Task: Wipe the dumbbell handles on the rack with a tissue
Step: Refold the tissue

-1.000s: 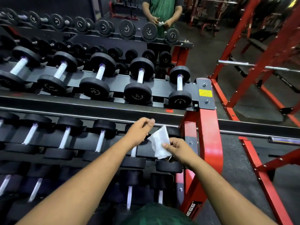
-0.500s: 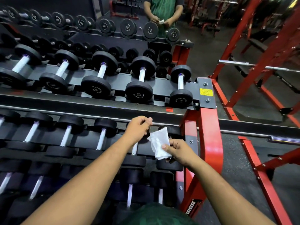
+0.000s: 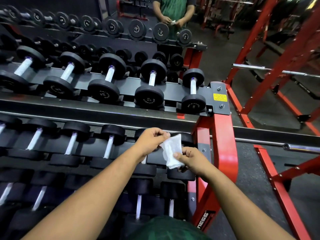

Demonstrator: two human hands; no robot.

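The red-framed rack held its load in tiers. On the top tier five black dumbbells lay in a row with pale handles pointing toward the viewer, the smallest at the right end beside a grey plate carrying a yellow label. The middle tier carried another row of dumbbells, and a lower tier showed more handles, dim and partly hidden by the arms. A mirror behind the rack repeated the rows and showed the person's torso in green with both hands together.

To the right stood red steel frames on a dark floor, with a chrome bar across them and another bar end lower down.

Above the right end of the middle tier, the white tissue was stretched between two hands. The right hand pinched its lower part between thumb and curled fingers; the left hand gripped its upper corner with fingers curled in.

A second earlier the left hand had been loosely closed beside the tissue without touching it; it had since closed on the corner, and the tissue had been drawn flatter. The right hand had kept its pinch throughout.
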